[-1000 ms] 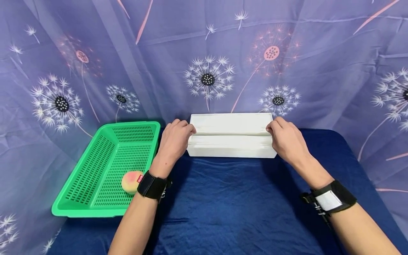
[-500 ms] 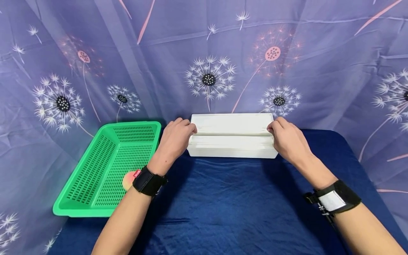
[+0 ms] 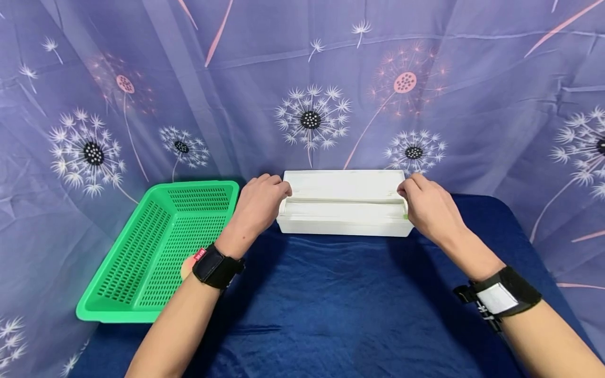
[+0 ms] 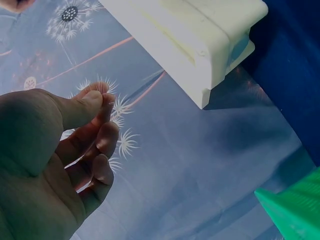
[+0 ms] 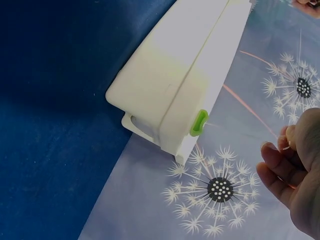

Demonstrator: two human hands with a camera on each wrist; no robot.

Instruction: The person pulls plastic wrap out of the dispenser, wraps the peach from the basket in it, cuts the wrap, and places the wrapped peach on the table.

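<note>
A long white cling film dispenser (image 3: pixel 345 226) lies at the back of the blue cloth, with a green slider (image 5: pixel 199 123) at its right end. My left hand (image 3: pixel 264 202) is by its left end, thumb and forefinger pinched together on barely visible clear cling film (image 5: pixel 285 146). At the other end my right hand (image 3: pixel 427 207) pinches the film too, fingertips at the box's upper edge in the head view. Both wrist views show the hands apart from the box, remaining fingers loosely curled. The film's spread is hard to see against the white plastic.
A green perforated basket (image 3: pixel 118 252) stands at left, holding a peach (image 3: pixel 187 266) partly hidden by my left forearm. Behind everything hangs a purple curtain (image 3: pixel 255 121) with dandelion prints. Blue cloth (image 3: pixel 331 304) covers the table in front of the box.
My hands keep nearly the same places at the box ends. The left wrist has shifted left, covering more of the peach, and the right wrist slightly right. A bit of green now shows beside my right fingers.
</note>
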